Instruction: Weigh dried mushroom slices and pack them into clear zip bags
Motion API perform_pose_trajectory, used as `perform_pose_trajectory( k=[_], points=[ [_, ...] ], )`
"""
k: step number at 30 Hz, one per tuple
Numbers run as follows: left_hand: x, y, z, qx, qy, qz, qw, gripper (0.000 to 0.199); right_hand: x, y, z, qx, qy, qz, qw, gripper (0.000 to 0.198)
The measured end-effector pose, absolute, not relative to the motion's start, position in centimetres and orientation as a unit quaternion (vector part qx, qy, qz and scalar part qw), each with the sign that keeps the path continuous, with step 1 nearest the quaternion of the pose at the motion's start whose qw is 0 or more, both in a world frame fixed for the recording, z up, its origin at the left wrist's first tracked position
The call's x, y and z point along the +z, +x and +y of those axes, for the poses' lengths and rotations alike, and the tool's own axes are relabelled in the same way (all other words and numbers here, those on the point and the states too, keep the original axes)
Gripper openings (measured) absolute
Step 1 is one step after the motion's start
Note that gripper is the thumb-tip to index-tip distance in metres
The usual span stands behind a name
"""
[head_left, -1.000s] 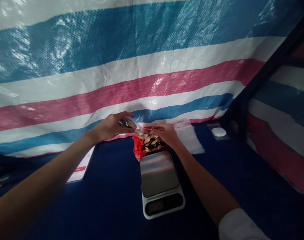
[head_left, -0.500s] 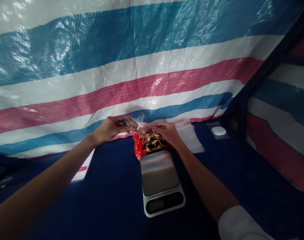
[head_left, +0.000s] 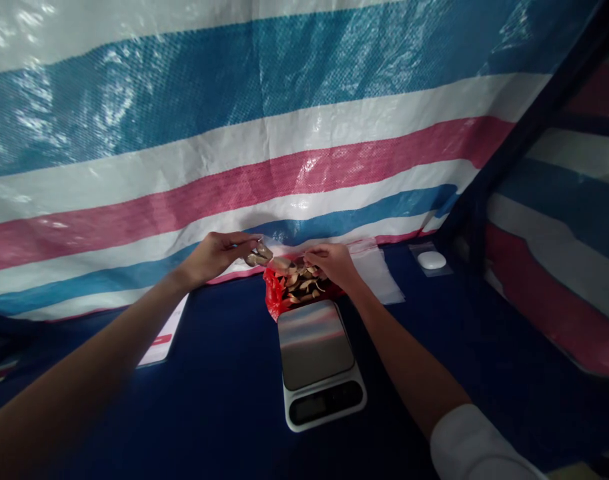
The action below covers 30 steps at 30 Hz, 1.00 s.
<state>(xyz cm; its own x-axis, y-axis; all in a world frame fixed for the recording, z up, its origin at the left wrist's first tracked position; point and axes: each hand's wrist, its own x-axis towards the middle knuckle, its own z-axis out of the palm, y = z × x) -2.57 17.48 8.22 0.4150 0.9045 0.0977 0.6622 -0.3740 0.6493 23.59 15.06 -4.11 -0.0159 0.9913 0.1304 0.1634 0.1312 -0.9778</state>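
Observation:
My left hand (head_left: 219,257) is closed, thumb and fingers pinching the top edge of a clear plastic bag (head_left: 268,244). Several brown dried slices (head_left: 259,255) show in the film just beyond its fingertips. The clear film stretches across toward my right hand (head_left: 330,263), whose thumb and forefinger are pressed together on what looks like the bag's other side. Below both hands lies a red plastic bag (head_left: 274,293), spread around a pile of curled brown dried pieces (head_left: 307,285). The pile sits just behind the scale, partly covered by the film.
A white kitchen scale (head_left: 320,357) with a bare metal plate stands on the dark blue table (head_left: 224,400). Flat clear bags (head_left: 384,280) lie right of the pile. Further right is a white oval object (head_left: 431,260) on clear film. A white-and-red card (head_left: 164,337) lies left. Striped sheeting (head_left: 284,167) rises behind.
My left fingers have come together on the bag's edge, and more brown slices show below them. My right hand keeps its pinch. The whole view has shifted slightly.

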Motion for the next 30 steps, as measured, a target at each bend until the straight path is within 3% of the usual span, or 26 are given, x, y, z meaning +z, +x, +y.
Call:
perform_pose_trajectory(
  k=[8,30],
  points=[
    [8.8,-1.5,17.0,0.234,0.815,0.494,0.194,0.04,-3.1,22.7,14.1,0.481,-0.47,-0.568,0.474,0.014],
    [9.9,-0.4,16.4,0.265,0.794,0.512,0.193,0.033,-3.1,23.2,14.5,0.476,-0.499,-0.54,0.482,0.012]
  ],
)
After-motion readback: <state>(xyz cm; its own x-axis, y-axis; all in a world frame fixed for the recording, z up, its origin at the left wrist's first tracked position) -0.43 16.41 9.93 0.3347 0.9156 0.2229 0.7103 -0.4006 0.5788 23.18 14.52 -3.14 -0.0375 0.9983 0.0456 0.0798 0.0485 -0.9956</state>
